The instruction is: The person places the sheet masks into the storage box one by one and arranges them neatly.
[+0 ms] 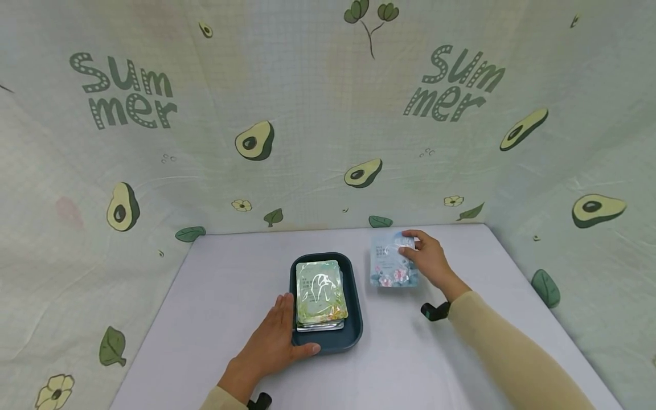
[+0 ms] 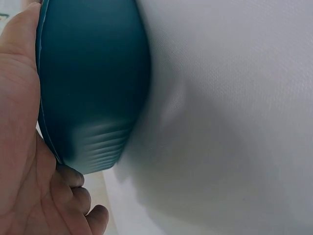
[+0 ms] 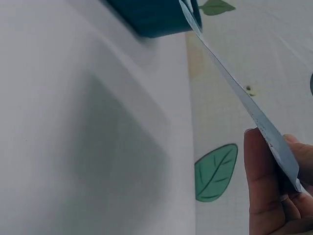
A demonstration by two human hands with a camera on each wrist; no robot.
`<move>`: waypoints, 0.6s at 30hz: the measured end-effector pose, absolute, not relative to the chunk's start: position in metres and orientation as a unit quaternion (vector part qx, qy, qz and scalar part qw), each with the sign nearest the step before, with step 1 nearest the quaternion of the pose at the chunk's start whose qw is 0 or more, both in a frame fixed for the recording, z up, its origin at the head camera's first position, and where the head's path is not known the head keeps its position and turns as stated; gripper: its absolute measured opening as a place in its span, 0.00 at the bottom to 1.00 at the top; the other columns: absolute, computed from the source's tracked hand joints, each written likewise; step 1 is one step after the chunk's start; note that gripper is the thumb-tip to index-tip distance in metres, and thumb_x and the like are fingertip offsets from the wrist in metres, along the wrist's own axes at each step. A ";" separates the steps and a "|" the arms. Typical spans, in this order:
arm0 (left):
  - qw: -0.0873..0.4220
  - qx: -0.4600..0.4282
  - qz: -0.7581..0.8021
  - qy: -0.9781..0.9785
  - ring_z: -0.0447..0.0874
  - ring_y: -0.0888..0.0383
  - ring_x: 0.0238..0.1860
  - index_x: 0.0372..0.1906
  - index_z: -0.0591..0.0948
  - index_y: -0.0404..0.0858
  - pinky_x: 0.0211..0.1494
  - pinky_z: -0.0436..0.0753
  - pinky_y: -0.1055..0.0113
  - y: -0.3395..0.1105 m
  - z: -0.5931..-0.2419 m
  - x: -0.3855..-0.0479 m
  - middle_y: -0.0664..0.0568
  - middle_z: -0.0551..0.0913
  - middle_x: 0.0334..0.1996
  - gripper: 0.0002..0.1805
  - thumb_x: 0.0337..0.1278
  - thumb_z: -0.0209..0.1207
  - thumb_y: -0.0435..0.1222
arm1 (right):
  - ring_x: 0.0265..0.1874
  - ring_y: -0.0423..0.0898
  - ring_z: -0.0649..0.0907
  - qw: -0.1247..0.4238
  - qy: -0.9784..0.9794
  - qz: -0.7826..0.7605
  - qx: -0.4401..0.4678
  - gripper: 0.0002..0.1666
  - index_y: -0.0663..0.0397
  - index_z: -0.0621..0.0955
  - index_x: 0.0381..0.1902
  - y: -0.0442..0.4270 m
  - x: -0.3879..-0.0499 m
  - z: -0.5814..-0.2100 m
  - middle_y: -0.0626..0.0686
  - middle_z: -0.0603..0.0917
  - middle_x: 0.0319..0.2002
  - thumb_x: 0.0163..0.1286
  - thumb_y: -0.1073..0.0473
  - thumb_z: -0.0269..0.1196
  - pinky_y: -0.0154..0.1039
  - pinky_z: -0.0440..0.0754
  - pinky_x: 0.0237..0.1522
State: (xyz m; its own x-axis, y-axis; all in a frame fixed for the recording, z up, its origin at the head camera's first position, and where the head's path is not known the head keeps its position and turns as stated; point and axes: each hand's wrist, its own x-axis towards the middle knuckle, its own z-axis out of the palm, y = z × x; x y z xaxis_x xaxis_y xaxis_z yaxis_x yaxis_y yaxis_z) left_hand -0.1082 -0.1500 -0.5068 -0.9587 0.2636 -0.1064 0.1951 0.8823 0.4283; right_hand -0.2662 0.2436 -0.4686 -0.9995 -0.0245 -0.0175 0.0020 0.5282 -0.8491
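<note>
My right hand pinches a light blue facial mask packet by its right edge, between thumb and fingers. The packet is raised above the table to the right of a dark blue tray; the right wrist view shows the thin packet edge-on. Inside the tray lies a green facial mask packet on top of silver-edged packets, mostly hidden beneath it. My left hand rests against the tray's near left corner, fingers straight along its left side and thumb at the near rim.
A white cloth covers the table. Behind and beside it hangs a curtain printed with avocados and leaves. Black wrist-camera mounts sit at the right wrist and left wrist.
</note>
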 end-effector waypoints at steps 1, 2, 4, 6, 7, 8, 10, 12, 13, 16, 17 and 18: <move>0.080 0.120 0.209 0.967 0.45 0.39 0.86 0.84 0.47 0.28 0.84 0.59 0.43 -0.150 -0.507 -0.108 0.35 0.50 0.85 0.72 0.54 0.65 0.73 | 0.43 0.52 0.85 0.013 0.871 -0.490 -0.009 0.30 0.52 0.73 0.74 0.243 -0.266 -0.467 0.67 0.83 0.58 0.78 0.57 0.66 0.35 0.85 0.38; 0.078 0.121 0.206 0.968 0.45 0.39 0.86 0.84 0.47 0.28 0.84 0.59 0.43 -0.150 -0.506 -0.108 0.35 0.50 0.85 0.72 0.54 0.65 0.73 | 0.44 0.51 0.85 0.012 0.870 -0.494 -0.010 0.30 0.52 0.74 0.74 0.241 -0.266 -0.465 0.66 0.83 0.58 0.77 0.57 0.66 0.34 0.85 0.38; 0.074 0.125 0.200 0.969 0.45 0.39 0.86 0.84 0.48 0.28 0.84 0.59 0.43 -0.149 -0.506 -0.109 0.35 0.50 0.85 0.72 0.54 0.65 0.73 | 0.45 0.52 0.86 0.012 0.864 -0.503 -0.013 0.30 0.52 0.74 0.74 0.237 -0.266 -0.461 0.66 0.83 0.59 0.77 0.58 0.67 0.34 0.86 0.39; 0.071 0.129 0.196 0.970 0.45 0.39 0.86 0.84 0.48 0.27 0.84 0.59 0.43 -0.149 -0.505 -0.109 0.34 0.50 0.85 0.71 0.54 0.65 0.73 | 0.45 0.52 0.86 0.014 0.857 -0.515 -0.012 0.31 0.52 0.74 0.74 0.231 -0.265 -0.457 0.66 0.83 0.60 0.77 0.59 0.67 0.33 0.86 0.39; 0.071 0.130 0.193 0.970 0.45 0.39 0.86 0.84 0.49 0.27 0.84 0.59 0.43 -0.149 -0.504 -0.109 0.34 0.50 0.85 0.71 0.54 0.65 0.73 | 0.45 0.52 0.86 0.016 0.852 -0.523 -0.011 0.30 0.51 0.74 0.74 0.227 -0.265 -0.455 0.66 0.83 0.60 0.77 0.59 0.67 0.33 0.86 0.39; 0.070 0.131 0.191 0.970 0.45 0.39 0.86 0.84 0.49 0.27 0.84 0.59 0.43 -0.149 -0.504 -0.109 0.34 0.50 0.85 0.71 0.54 0.65 0.73 | 0.45 0.52 0.86 0.018 0.848 -0.530 -0.009 0.30 0.51 0.74 0.74 0.223 -0.264 -0.454 0.66 0.83 0.60 0.77 0.60 0.67 0.33 0.87 0.39; 0.071 0.132 0.186 0.971 0.45 0.39 0.86 0.84 0.49 0.27 0.84 0.59 0.43 -0.148 -0.503 -0.109 0.34 0.50 0.85 0.71 0.55 0.65 0.73 | 0.43 0.52 0.87 0.022 0.837 -0.547 -0.011 0.30 0.51 0.74 0.73 0.213 -0.263 -0.452 0.66 0.83 0.59 0.76 0.61 0.67 0.33 0.87 0.39; 0.074 0.130 0.182 0.972 0.44 0.39 0.86 0.84 0.49 0.28 0.84 0.59 0.43 -0.148 -0.503 -0.109 0.34 0.50 0.85 0.71 0.54 0.64 0.73 | 0.42 0.50 0.87 0.025 0.827 -0.561 -0.014 0.29 0.51 0.75 0.72 0.201 -0.261 -0.451 0.66 0.84 0.58 0.76 0.62 0.67 0.33 0.88 0.39; 0.075 0.129 0.179 0.972 0.44 0.39 0.86 0.84 0.49 0.28 0.84 0.59 0.43 -0.148 -0.503 -0.110 0.35 0.50 0.85 0.71 0.54 0.64 0.74 | 0.41 0.50 0.87 0.029 0.821 -0.570 -0.016 0.29 0.51 0.76 0.72 0.194 -0.259 -0.450 0.66 0.84 0.57 0.75 0.63 0.68 0.33 0.89 0.39; 0.079 0.125 0.177 0.973 0.44 0.39 0.86 0.84 0.49 0.28 0.84 0.58 0.43 -0.148 -0.503 -0.110 0.35 0.49 0.85 0.71 0.54 0.64 0.74 | 0.41 0.49 0.87 0.040 0.808 -0.588 -0.023 0.28 0.52 0.77 0.71 0.173 -0.255 -0.449 0.65 0.85 0.55 0.75 0.64 0.68 0.34 0.89 0.39; 0.080 0.124 0.176 0.973 0.44 0.39 0.86 0.84 0.49 0.28 0.84 0.58 0.43 -0.148 -0.503 -0.110 0.35 0.49 0.85 0.71 0.54 0.64 0.74 | 0.40 0.49 0.87 0.044 0.806 -0.590 -0.023 0.28 0.52 0.77 0.70 0.166 -0.254 -0.450 0.65 0.85 0.54 0.75 0.64 0.68 0.35 0.89 0.39; 0.081 0.123 0.177 0.973 0.44 0.39 0.86 0.84 0.49 0.28 0.84 0.58 0.42 -0.148 -0.503 -0.110 0.35 0.49 0.85 0.71 0.54 0.64 0.74 | 0.40 0.48 0.87 0.049 0.803 -0.593 -0.023 0.28 0.51 0.77 0.70 0.158 -0.253 -0.451 0.64 0.85 0.53 0.74 0.64 0.68 0.35 0.89 0.39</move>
